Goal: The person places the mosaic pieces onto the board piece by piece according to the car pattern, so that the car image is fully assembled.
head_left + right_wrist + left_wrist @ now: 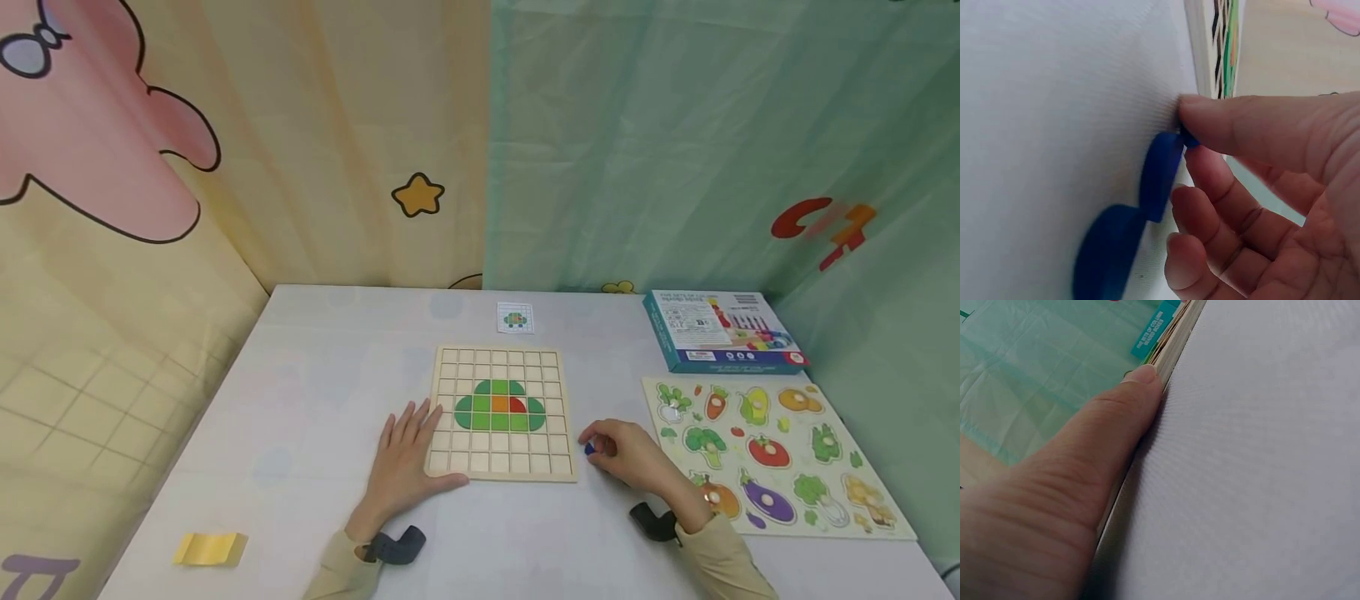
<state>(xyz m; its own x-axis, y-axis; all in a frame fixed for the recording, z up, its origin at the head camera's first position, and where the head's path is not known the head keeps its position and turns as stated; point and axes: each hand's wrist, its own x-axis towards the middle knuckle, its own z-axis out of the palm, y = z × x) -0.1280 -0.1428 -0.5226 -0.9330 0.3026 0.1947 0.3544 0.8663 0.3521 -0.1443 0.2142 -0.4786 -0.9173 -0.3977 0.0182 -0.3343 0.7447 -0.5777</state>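
Observation:
A wooden grid board lies flat on the table, with light green, dark green, orange and red tiles making a rounded shape in its middle squares. My left hand rests at the board's lower left corner, fingers spread over the left edge. Its thumb lies along the near edge. Just right of the board, my right hand pinches a small blue piece between thumb and forefinger. Two more blue pieces, a curved one and a larger-looking one, show beside those fingertips.
Behind the board lies a small picture card with a similar shape on a grid. To the right are a flat vegetable puzzle and a boxed set. A folded yellow paper strip is at the front left. Curtains hang around the table.

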